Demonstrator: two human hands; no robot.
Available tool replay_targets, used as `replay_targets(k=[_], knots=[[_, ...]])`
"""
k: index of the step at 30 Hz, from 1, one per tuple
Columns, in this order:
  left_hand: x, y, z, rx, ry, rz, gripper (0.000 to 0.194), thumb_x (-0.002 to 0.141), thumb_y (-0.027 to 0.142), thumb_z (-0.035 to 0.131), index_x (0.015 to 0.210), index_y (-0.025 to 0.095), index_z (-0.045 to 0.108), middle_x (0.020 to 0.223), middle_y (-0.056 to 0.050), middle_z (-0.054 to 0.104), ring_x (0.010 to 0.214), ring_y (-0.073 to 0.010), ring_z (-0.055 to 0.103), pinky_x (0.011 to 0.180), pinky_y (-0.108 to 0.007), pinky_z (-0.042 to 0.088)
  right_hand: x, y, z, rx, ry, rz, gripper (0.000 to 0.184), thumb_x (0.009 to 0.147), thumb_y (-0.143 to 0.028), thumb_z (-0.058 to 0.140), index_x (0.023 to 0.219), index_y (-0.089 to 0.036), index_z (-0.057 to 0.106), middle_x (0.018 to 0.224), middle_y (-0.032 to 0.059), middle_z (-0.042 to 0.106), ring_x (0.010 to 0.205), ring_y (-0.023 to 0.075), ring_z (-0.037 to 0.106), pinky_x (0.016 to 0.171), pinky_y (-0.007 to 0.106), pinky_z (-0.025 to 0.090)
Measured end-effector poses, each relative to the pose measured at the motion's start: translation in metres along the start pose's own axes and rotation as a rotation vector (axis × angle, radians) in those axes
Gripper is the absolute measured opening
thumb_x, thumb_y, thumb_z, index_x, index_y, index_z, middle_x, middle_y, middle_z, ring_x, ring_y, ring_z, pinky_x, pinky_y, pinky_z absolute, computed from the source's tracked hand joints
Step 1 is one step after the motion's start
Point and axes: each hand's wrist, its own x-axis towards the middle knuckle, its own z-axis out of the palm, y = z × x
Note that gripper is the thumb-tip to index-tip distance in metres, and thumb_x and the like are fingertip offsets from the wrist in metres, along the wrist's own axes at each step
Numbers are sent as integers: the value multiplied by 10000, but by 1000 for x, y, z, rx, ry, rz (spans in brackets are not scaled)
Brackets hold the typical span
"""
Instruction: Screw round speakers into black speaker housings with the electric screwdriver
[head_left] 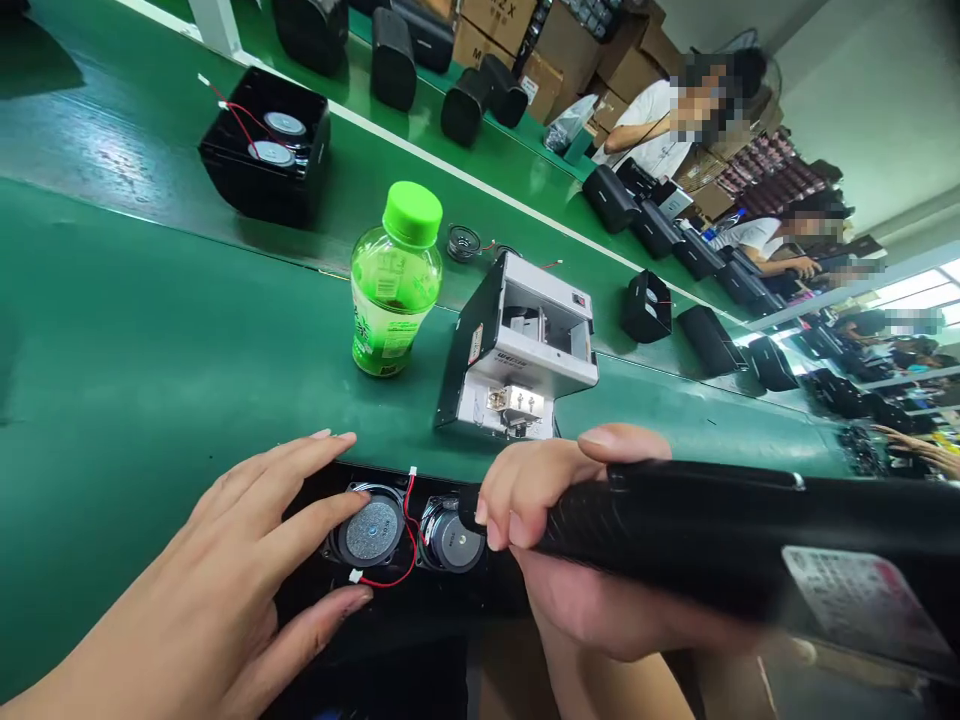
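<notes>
My left hand [217,590] lies with fingers spread on a black speaker housing [390,600] at the near edge of the green bench; its fingers touch the left of two round speaker drivers [373,530]. A red wire [409,520] runs between the drivers. My right hand [555,530] is wrapped round a black electric screwdriver [712,540], whose tip points down at the right driver [451,540].
A green-capped drink bottle [395,280] and a white-and-black screw feeder box [517,350] stand just behind. Another open speaker housing [264,155] sits on the conveyor [135,120], with several black speaker boxes further along. Other people sit at the far right near cardboard boxes.
</notes>
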Motion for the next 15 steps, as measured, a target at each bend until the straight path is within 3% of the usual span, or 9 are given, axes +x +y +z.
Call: replay_targets(k=[4, 10, 15], knots=[[0, 2, 2, -53, -10, -32, 403, 1253, 448, 705, 1652, 391, 693, 2005, -87, 554, 1804, -426, 581, 1448, -678, 536, 2, 5, -3, 4, -6, 29, 679, 1092, -967, 821, 1366, -366, 981, 731, -20, 822, 549, 224, 721, 544, 373, 647], [1, 4, 1, -93, -3, -68, 409, 1217, 413, 753, 1626, 398, 731, 1986, -83, 593, 1789, -453, 614, 1442, -715, 575, -3, 4, -3, -99, -68, 6, 348, 1263, -691, 781, 1440, -440, 945, 743, -39, 808, 564, 214, 721, 589, 383, 670], [5, 9, -1, -100, -15, -67, 394, 1248, 341, 688, 1635, 395, 733, 1962, -67, 595, 1812, -383, 585, 1482, -625, 511, -5, 7, -4, -93, -144, 30, 297, 1314, -588, 723, 1406, -433, 960, 745, -30, 801, 602, 219, 737, 618, 376, 663]])
